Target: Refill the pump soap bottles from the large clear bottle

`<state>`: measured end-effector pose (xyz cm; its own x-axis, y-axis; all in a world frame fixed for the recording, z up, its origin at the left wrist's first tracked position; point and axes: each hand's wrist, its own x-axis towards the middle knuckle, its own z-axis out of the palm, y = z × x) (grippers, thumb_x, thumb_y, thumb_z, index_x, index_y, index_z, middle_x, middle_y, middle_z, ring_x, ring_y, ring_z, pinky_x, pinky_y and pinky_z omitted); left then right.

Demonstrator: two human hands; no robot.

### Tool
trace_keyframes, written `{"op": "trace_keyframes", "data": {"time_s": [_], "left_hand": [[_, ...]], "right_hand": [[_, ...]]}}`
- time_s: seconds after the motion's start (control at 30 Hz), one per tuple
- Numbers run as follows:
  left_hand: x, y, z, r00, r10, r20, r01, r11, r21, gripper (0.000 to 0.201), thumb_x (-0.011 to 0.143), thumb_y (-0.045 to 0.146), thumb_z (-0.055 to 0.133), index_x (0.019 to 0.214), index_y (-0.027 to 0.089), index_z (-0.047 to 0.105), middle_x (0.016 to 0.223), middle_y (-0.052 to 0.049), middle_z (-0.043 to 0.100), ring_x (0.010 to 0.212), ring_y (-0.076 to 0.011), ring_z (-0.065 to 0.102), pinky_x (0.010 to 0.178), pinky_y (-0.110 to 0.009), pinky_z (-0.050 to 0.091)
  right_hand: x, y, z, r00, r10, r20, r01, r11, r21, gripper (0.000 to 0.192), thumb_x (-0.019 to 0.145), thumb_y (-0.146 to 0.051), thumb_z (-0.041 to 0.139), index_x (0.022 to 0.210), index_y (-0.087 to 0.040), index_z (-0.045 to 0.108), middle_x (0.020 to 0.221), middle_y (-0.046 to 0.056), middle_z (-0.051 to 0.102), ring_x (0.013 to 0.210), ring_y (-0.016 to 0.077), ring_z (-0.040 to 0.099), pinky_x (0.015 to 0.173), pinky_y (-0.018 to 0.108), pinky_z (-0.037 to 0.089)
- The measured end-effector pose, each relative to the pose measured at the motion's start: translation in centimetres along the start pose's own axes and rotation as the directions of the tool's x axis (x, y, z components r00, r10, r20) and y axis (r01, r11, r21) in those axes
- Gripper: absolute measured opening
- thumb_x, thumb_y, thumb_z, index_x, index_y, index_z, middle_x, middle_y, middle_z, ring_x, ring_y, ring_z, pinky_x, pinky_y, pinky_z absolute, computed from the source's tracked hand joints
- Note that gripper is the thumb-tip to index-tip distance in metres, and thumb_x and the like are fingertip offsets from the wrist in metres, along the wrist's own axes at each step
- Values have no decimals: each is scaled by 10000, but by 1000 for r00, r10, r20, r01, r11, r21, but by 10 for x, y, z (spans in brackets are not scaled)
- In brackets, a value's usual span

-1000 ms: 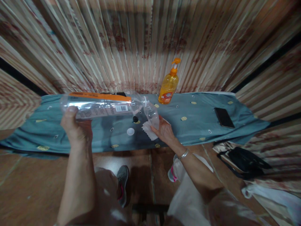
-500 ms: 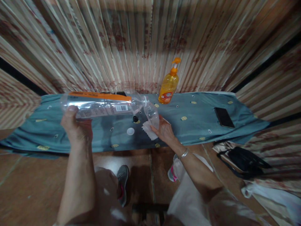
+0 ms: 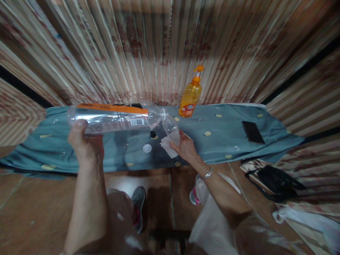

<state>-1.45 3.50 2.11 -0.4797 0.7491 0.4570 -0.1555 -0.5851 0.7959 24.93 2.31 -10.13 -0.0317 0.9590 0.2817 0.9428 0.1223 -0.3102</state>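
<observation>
My left hand is wrapped around the base end of a large clear plastic bottle with an orange and silver label. The bottle lies level in the air above the table, its mouth pointing right. At the mouth is a clear, curved plastic piece; its kind I cannot make out. My right hand grips the lower end of that piece, together with something whitish with a zigzag edge. A small round white disc and a small black round object lie below the bottle.
A pump bottle of orange liquid stands at the back of the cloth-covered table. A dark phone lies to the right. Pleated curtains hang behind, and a black bag sits low at the right.
Almost nothing differs. The left hand and the bottle's base end have shifted very slightly left; the right hand keeps its place and hold.
</observation>
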Motion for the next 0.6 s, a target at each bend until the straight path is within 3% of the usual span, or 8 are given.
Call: {"op": "trace_keyframes", "data": {"time_s": [0.6], "left_hand": [[2, -2, -2, 1000, -1, -25, 1, 1000, -30, 314, 588, 380, 644, 849, 212, 695, 783, 7, 655, 881, -206, 636, 881, -374, 511]], "right_hand": [[0, -1, -2, 1000, -1, -6, 1, 1000, 20, 631, 843, -443, 559, 1311, -41, 424, 1092, 207, 675, 1017, 250, 659, 857, 336, 508]]}}
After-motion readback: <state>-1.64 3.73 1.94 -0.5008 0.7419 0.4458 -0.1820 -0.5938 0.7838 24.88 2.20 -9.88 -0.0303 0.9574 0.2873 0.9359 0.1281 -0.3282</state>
